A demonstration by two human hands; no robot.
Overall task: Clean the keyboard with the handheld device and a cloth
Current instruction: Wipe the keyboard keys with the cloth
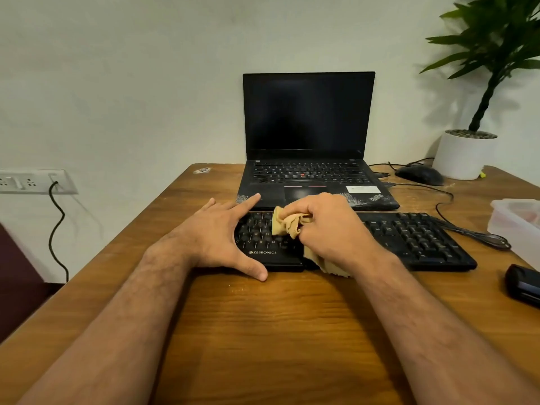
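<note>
A black keyboard (409, 238) lies across the wooden desk (263, 331) in front of me. My right hand (333, 226) is shut on a bunched tan cloth (287, 225) and presses it onto the keys near the keyboard's middle; a corner of the cloth hangs over the front edge. My left hand (216, 238) rests spread over the keyboard's left end, thumb against the front edge and fingers along the back, bracing it. A black handheld device (523, 285) lies on the desk at the far right, apart from both hands.
An open black laptop (309, 135) stands just behind the keyboard. A black mouse (419, 174) and its cables, a white plant pot (464, 154) and a clear plastic box (517, 220) crowd the right side. A wall socket (35, 181) with a black cord is at left.
</note>
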